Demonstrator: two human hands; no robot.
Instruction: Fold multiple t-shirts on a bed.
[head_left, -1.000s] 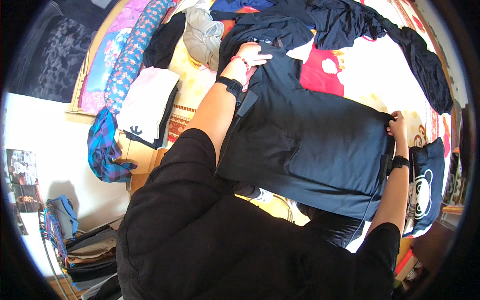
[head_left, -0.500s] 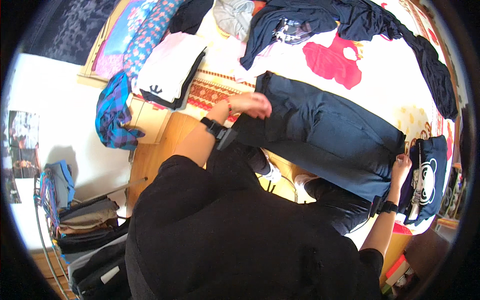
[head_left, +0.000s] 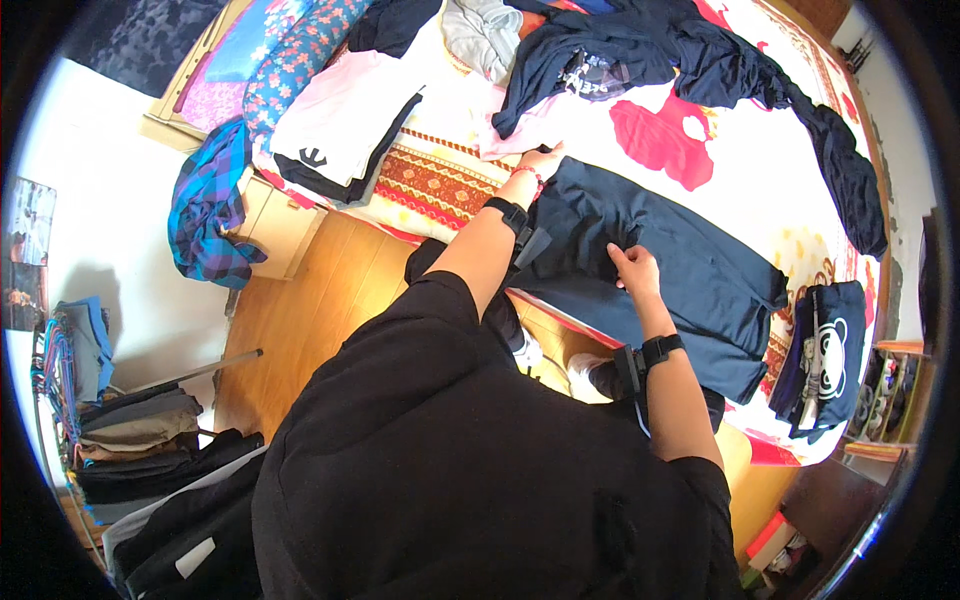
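Observation:
A pair of dark navy trousers (head_left: 690, 265) lies spread across the near edge of the bed, with creases around its middle. My left hand (head_left: 540, 165) is closed on the far left corner of the trousers. Over their middle, my right hand (head_left: 637, 270) has its thumb and fingers curled together in a pinch at the creased cloth; the fingertips are partly hidden. Each wrist wears a black strapped device.
A pale patterned bedspread (head_left: 440, 185) covers the bed. Folded tops (head_left: 335, 125) lie to the left, a crumpled black garment (head_left: 600, 60) at the back. Folded dark clothes (head_left: 828, 350) sit on the right. A loaded clothes rack (head_left: 150, 440) stands at lower left.
My right hand has left the trousers' right end and moved left to their middle. My left hand has gone from above the cloth to its far left corner. The view has shifted slightly.

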